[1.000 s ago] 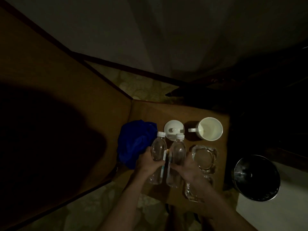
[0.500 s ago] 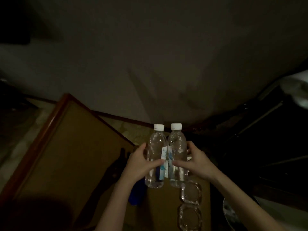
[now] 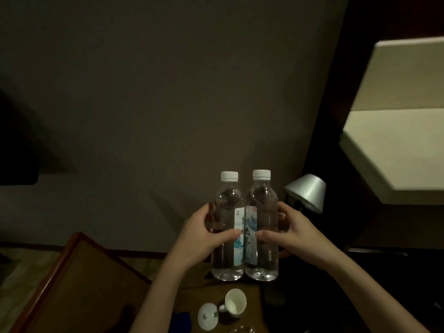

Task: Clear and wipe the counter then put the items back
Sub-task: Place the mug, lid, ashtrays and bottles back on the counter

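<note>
We grip two upright clear plastic water bottles side by side, touching, left hand (image 3: 199, 239) on the left bottle (image 3: 225, 227), right hand (image 3: 295, 234) on the right bottle (image 3: 263, 224), both above the brown wooden tabletop (image 3: 249, 308).

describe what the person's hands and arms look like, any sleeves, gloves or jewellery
Both arms are bare from the bottom edge of the view up to the wrists, with no sleeves showing. The left hand and right hand wear no gloves. No rings, watch or bracelet can be made out, though the light is dim.
</note>
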The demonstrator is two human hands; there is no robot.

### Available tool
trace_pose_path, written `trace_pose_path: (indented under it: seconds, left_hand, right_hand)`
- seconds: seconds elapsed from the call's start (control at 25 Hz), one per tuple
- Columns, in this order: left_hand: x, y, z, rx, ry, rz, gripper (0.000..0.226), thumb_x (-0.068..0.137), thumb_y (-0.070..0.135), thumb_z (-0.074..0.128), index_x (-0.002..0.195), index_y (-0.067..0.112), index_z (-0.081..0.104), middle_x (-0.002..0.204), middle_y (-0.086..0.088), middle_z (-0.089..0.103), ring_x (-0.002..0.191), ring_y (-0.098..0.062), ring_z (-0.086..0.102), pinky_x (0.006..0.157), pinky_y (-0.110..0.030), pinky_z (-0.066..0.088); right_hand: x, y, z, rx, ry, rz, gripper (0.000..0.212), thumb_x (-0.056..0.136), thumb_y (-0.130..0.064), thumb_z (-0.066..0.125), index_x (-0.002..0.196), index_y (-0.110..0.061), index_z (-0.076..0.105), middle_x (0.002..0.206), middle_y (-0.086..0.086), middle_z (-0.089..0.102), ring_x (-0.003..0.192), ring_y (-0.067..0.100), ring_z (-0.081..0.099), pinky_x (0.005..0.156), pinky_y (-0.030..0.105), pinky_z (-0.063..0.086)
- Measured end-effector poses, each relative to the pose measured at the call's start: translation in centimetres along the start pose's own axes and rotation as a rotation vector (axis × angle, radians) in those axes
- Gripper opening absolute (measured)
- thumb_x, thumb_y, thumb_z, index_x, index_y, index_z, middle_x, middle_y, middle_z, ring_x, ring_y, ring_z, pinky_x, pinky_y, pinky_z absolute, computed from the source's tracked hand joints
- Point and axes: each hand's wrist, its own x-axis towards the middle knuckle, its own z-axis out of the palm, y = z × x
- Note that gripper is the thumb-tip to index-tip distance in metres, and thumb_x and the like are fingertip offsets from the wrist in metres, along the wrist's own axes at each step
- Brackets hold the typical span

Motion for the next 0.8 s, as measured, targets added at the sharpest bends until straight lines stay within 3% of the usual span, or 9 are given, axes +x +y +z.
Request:
trace_pose_path:
  seconds: [0.12, 0.24, 0.36, 0.48, 0.6, 0.8]
  left_hand:
    - [1.1, 5.4, 3.6, 0.024, 0.011, 0.098, 0.043, 0.07, 0.038, 0.079, 0.107, 0.036, 0.058, 0.101, 0.019, 0.067, 0.093, 0.009, 0.061, 0.078, -0.014, 0.053]
    - [2.1, 10.6, 8.7, 0.027, 0.043, 0.178, 0.042, 0.069, 0.036, 0.081, 0.105, 0.032, 0.06, 0.098, 0.018, 0.07, 0.09, 0.01, 0.062, 0.069, -0.007, 0.049]
    - [3.3, 15.5, 15.1, 0.023, 0.034, 0.217, 0.043, 0.068, 0.038, 0.081, 0.105, 0.031, 0.06, 0.099, 0.014, 0.07, 0.091, 0.007, 0.064, 0.073, -0.013, 0.05]
    - [4.6, 19.8, 21.4, 0.0, 0.028, 0.26, 0.041, 0.069, 0.039, 0.08, 0.104, 0.031, 0.061, 0.096, 0.013, 0.071, 0.087, 0.008, 0.064, 0.067, -0.01, 0.05]
    - [6.0, 23.9, 26.6, -0.021, 0.011, 0.302, 0.044, 0.069, 0.037, 0.081, 0.108, 0.031, 0.06, 0.096, 0.012, 0.07, 0.085, 0.008, 0.064, 0.066, -0.01, 0.051]
    - [9.0, 29.2, 31.6, 0.02, -0.039, 0.36, 0.04, 0.071, 0.038, 0.08, 0.101, 0.04, 0.055, 0.099, 0.013, 0.065, 0.089, -0.001, 0.063, 0.071, -0.02, 0.054]
  right_hand:
    - [-2.1, -1.1, -6.2, -0.007, 0.081, -0.067, 0.056, 0.071, -0.029, 0.081, 0.119, -0.032, 0.053, 0.109, -0.008, 0.066, 0.099, 0.009, 0.066, 0.074, 0.04, 0.06]
    - [-4.6, -1.2, -13.2, 0.002, 0.104, -0.106, 0.054, 0.071, -0.029, 0.081, 0.118, -0.034, 0.054, 0.108, -0.006, 0.067, 0.091, 0.012, 0.07, 0.068, 0.039, 0.061]
    - [-7.6, -0.5, -21.0, -0.004, 0.112, -0.132, 0.05, 0.074, -0.026, 0.079, 0.115, -0.036, 0.054, 0.109, -0.007, 0.065, 0.091, 0.012, 0.069, 0.064, 0.036, 0.06]
    - [-9.9, 0.4, -28.2, -0.057, 0.155, -0.142, 0.05, 0.075, -0.029, 0.078, 0.116, -0.039, 0.051, 0.112, -0.009, 0.06, 0.095, 0.012, 0.066, 0.064, 0.03, 0.059]
    - [-11.9, 1.3, -34.3, -0.119, 0.215, -0.14, 0.067, 0.064, -0.044, 0.081, 0.123, -0.032, 0.052, 0.116, -0.007, 0.062, 0.104, 0.014, 0.063, 0.074, 0.039, 0.06]
    - [-13.4, 2.1, -41.0, -0.045, 0.3, -0.12, 0.049, 0.074, -0.025, 0.079, 0.115, -0.03, 0.053, 0.113, 0.001, 0.062, 0.095, 0.021, 0.068, 0.065, 0.036, 0.06]
